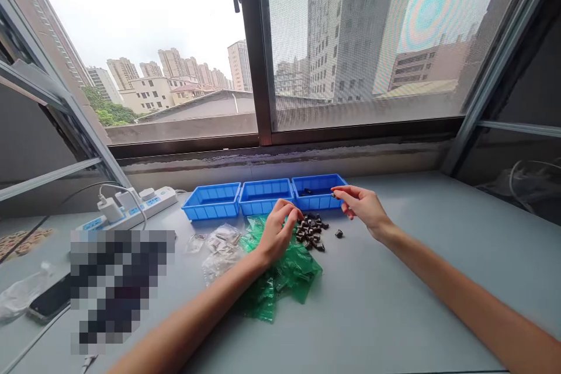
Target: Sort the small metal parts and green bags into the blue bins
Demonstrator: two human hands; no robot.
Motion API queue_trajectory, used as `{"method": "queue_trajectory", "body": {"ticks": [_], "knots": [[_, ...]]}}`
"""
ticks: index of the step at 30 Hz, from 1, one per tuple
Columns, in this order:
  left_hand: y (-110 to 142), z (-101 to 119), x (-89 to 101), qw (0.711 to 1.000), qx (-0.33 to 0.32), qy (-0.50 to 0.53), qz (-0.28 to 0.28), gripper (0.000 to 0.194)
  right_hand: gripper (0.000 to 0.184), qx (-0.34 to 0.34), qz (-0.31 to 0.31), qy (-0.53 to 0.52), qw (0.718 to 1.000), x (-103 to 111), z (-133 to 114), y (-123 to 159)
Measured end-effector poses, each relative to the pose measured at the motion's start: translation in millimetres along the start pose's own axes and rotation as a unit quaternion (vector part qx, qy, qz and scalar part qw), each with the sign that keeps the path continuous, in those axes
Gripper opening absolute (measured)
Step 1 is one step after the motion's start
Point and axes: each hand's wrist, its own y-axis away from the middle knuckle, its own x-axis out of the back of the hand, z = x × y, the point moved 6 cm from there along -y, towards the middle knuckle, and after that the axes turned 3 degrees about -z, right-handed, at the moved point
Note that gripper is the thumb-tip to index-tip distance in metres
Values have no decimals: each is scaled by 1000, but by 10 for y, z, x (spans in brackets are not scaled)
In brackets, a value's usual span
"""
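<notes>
My right hand (363, 205) is at the front right corner of the right blue bin (321, 203), its thumb and fingertips pinched on a small black piece (333, 194). My left hand (279, 232) hovers over green plastic bags (298, 274), fingers curled, at the left edge of a pile of small black pieces (310, 232). Whether its fingertips grip one of them is hard to make out. One loose black piece (339, 234) lies right of the pile. A few dark pieces (305, 191) lie inside the right bin.
Beside the right bin stand a middle blue bin (266, 205) and a left blue bin (213, 211). Clear bags of pale pieces (222, 248) lie left of the green bags. A power strip (160, 201), a phone (52, 298) and a blurred-out area occupy the left. A window rises behind.
</notes>
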Motion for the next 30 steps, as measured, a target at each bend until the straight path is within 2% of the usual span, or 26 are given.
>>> {"method": "queue_trajectory", "body": {"ticks": [2,4,7,9,11,13,15,20,24,27,30], "knots": [[-2,1,1,1000,-2,0,0,36,30,2,-3,11,1000,25,-19,-10],[-3,1,1,1000,-2,-3,-1,36,33,9,-31,44,998,12,-55,-5],[-5,2,0,1000,-2,-8,-1,36,30,39,-83,177,980,-20,-115,23],[-5,2,-1,1000,-3,-9,0,35,24,63,-111,308,943,-38,-132,51],[-4,2,-1,1000,-3,-10,2,35,22,67,-154,416,894,-64,-98,83],[-3,2,0,1000,-1,-11,2,34,22,50,-201,469,859,-84,-39,114],[-3,5,2,1000,0,-12,2,34,23,25,-237,479,845,-89,5,141],[-2,6,6,1000,6,-7,2,35,14,3,-276,473,837,-116,-15,210],[1,1,9,1000,9,-5,3,35,12,18,-252,486,837,-155,-65,238],[1,1,11,1000,11,-5,4,32,11,58,-221,502,834,-186,-99,226],[3,-5,7,1000,14,-10,4,26,10,93,-196,469,856,-217,-126,203]]}}
